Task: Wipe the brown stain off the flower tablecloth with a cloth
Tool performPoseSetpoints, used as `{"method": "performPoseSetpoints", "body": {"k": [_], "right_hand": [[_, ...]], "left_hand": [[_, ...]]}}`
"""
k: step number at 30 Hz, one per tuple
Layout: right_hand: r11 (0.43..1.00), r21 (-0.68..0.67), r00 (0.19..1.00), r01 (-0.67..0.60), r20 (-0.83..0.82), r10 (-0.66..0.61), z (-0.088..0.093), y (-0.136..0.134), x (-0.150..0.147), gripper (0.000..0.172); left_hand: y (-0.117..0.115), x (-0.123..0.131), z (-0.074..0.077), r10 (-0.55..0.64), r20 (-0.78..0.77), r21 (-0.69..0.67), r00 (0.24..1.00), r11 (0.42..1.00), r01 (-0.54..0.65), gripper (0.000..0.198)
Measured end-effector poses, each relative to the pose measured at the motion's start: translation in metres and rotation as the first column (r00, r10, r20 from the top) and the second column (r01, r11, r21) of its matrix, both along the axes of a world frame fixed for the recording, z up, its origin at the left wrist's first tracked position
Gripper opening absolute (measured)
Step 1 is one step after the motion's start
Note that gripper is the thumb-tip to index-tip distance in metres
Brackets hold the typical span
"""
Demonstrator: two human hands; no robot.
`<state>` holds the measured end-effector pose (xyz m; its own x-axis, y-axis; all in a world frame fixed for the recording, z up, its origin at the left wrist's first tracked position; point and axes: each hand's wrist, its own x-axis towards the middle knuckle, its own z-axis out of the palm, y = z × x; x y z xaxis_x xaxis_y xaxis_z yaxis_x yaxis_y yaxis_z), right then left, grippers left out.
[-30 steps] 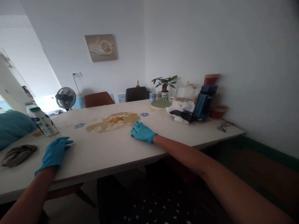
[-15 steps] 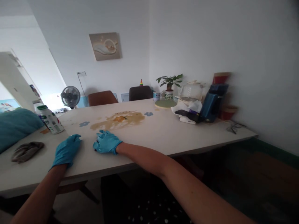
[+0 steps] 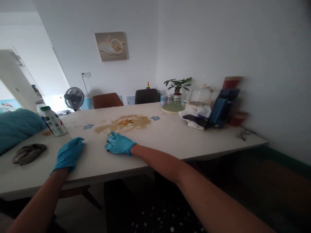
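Note:
My left hand [image 3: 69,153], in a blue glove, rests on the white table [image 3: 150,142] near its front edge. Its fingers are loosely bent, and nothing shows in them. To the right, my right hand [image 3: 119,143], gloved the same, presses down on the tabletop with bent fingers. Small dark bits show at its fingertips; what lies under the palm is hidden. Just beyond it spreads a tan liquid spill [image 3: 141,124] around an orange flower print. A crumpled grey-brown cloth [image 3: 29,153] lies left of my left hand, and a white bottle with a green cap [image 3: 53,121] stands behind that hand.
At the table's right end are a potted plant [image 3: 178,89], a green round mat [image 3: 173,108], a glass kettle [image 3: 200,96], a blue container [image 3: 223,108] and eyeglasses [image 3: 244,134]. Chairs [image 3: 108,100] and a fan [image 3: 74,98] stand behind the table.
My right hand has moved right and slightly away from me over the tabletop. My left hand has stayed about where it was. The view has shifted slightly.

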<state>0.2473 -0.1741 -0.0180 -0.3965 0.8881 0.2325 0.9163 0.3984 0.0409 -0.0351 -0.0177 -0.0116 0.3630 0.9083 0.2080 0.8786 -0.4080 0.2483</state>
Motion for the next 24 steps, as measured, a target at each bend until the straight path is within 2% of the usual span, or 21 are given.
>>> {"method": "performPoseSetpoints", "body": {"k": [4,8,12,15,19,22,24], "right_hand": [[0.991,-0.023,0.99,0.131,-0.046,-0.132,0.005,-0.047,0.053,0.034],[0.976,-0.037,0.977,0.213,0.009,-0.213,0.008,-0.091,0.109,0.041],[0.946,-0.045,0.944,0.321,0.092,-0.316,0.004,-0.129,0.166,0.045],[0.924,-0.041,0.922,0.381,0.084,-0.377,-0.001,-0.152,0.2,0.042],[0.873,-0.046,0.873,0.485,0.081,-0.481,-0.005,-0.165,0.216,0.039],[0.847,-0.057,0.848,0.529,0.078,-0.525,-0.005,-0.156,0.206,0.036],[0.852,-0.067,0.855,0.519,0.038,-0.517,-0.003,-0.143,0.192,0.036]], "left_hand": [[0.0,-0.002,0.0,-0.021,0.007,-0.017,1.0,1.0,0.021,0.058],[0.002,-0.003,0.001,-0.027,-0.018,-0.025,0.999,0.999,0.026,0.063],[0.001,-0.002,0.001,-0.024,-0.03,-0.023,0.999,0.999,0.023,0.065],[0.0,-0.001,0.001,-0.015,-0.04,-0.022,0.999,1.0,0.014,0.068],[-0.002,0.001,0.001,-0.014,-0.044,-0.028,0.999,1.0,0.013,0.07],[-0.004,0.005,0.0,0.002,-0.045,-0.016,0.999,1.0,-0.003,0.07],[-0.006,0.007,-0.001,0.017,-0.045,-0.004,0.999,1.0,-0.017,0.069]]}}
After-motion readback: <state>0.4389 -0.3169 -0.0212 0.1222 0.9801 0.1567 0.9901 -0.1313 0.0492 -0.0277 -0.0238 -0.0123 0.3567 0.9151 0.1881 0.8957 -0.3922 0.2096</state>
